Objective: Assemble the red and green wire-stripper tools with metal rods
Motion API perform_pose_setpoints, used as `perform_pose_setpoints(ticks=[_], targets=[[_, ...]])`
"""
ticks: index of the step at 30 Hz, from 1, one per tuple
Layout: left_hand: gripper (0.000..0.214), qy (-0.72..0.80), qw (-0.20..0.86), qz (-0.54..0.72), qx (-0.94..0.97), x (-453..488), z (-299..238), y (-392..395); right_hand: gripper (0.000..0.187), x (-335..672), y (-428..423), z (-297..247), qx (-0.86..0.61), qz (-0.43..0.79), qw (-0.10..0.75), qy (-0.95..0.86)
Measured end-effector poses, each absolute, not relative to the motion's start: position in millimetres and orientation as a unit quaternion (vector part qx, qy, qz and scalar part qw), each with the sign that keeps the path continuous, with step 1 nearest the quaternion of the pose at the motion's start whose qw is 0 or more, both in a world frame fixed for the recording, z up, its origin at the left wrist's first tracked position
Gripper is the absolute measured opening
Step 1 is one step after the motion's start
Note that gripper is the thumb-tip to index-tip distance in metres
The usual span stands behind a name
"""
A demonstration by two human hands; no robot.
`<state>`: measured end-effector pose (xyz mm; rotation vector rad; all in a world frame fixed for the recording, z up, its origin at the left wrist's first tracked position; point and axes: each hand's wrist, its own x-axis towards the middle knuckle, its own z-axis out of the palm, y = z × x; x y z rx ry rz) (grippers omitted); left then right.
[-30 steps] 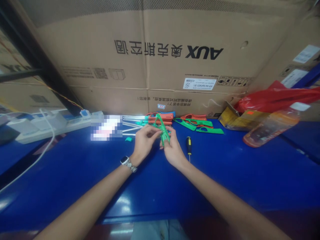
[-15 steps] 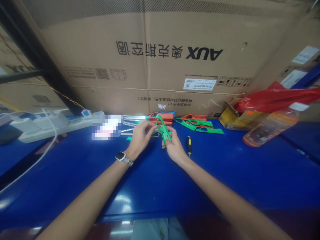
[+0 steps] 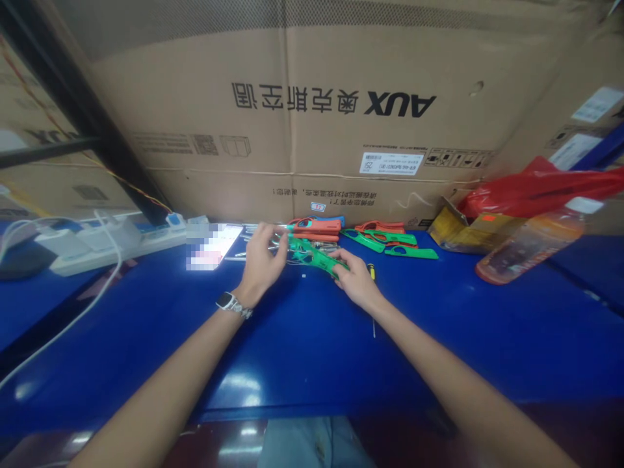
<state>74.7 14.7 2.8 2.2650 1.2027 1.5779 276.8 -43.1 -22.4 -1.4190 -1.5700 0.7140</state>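
A green stick-lighter casing (image 3: 319, 259) lies nearly level in my right hand (image 3: 358, 279), whose fingers close round its right end. My left hand (image 3: 263, 263), with a watch at the wrist, is at the other end of the casing. Its fingers are curled towards the thumb, and the fingertips are partly hidden; what they pinch is too small to make out. Behind the hands lie orange stick lighters (image 3: 316, 225) with metal tubes. A screwdriver (image 3: 372, 272) is partly covered by my right hand. One tiny white piece (image 3: 303, 275) rests on the blue table (image 3: 302, 351).
Several green and orange casings (image 3: 412, 253) lie at the back right. Further right are a yellow carton (image 3: 458, 231), a red bag (image 3: 526, 188) and a drink bottle (image 3: 536, 240). A lit phone (image 3: 221, 244) and a power strip (image 3: 121, 247) are left. A large cardboard box (image 3: 312, 143) stands behind.
The green casing has turned from steeply slanted to nearly level. My left hand has shifted slightly left, and my right hand slightly right, over the screwdriver. A tiny white piece now shows on the table.
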Motion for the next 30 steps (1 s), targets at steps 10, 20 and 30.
perform_pose_setpoints(ticks=[10, 20, 30], targets=[[0.013, 0.311, 0.158, 0.415, 0.840, 47.3, 22.8, 0.4, 0.015, 262.9, -74.2, -2.0, -0.537, 0.158, 0.189, -0.807], [0.038, 0.332, 0.171, 0.161, 0.913, 33.2, 2.1, -15.2, 0.021, 257.8, -64.2, -23.0, -0.569, 0.070, 0.226, -0.788], [0.021, 0.410, 0.044, 0.222, 0.884, 13.7, 5.7, 12.9, 0.023, 265.9, -25.5, -6.1, -0.521, 0.019, 0.266, -0.811]])
